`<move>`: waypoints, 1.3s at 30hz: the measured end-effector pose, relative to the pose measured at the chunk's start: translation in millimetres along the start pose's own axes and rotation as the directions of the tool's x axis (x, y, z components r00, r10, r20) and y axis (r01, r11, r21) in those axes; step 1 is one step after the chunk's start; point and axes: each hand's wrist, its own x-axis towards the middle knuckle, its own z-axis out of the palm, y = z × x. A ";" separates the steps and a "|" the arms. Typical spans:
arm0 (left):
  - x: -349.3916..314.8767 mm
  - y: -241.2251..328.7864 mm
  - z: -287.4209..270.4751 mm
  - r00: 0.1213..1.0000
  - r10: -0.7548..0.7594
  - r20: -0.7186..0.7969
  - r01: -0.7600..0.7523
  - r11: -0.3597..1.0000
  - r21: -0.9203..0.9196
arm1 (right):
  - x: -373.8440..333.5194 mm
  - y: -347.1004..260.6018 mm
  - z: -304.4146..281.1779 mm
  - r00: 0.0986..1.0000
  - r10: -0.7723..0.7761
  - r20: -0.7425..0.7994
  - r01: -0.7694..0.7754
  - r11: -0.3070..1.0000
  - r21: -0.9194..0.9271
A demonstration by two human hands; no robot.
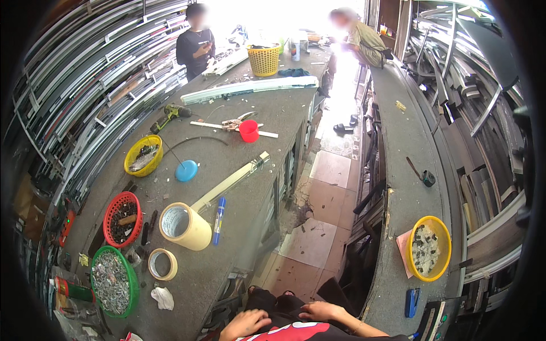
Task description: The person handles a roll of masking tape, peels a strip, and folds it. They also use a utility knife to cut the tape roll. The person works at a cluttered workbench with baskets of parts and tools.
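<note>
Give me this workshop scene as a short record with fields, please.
Left hand: at the shirt, no object visible in it
Right hand: also at the shirt, no object visible in it
Left bench: red basket, green basket, large tape roll, blue marker
Right bench: yellow basket, tape measure
Others: two people farther off

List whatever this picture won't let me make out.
Head view throughout:
Left hand, right hand: palms, turned from the camera.
Green basket: its floor, under small pieces.
Person in dark top: face, blurred.
Far background: washed out by glare.
Printed shirt: remainder, cut off by the lower edge.
</note>
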 end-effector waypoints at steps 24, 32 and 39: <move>15.9 55.4 19.1 0.938 0.259 0.229 -0.317 0.909 0.270 | 155.4 53.3 -39.7 0.632 -0.020 -0.775 -0.043 0.997 -0.061; 27.6 27.2 29.9 0.912 0.334 0.237 -0.329 0.942 -0.065 | 198.5 72.1 38.0 0.977 -0.066 -0.204 0.003 0.956 -0.294; 88.1 -101.4 81.6 0.982 -0.104 -0.160 0.040 0.932 -0.361 | 170.2 45.3 29.6 0.983 -0.152 -0.102 0.161 0.983 0.092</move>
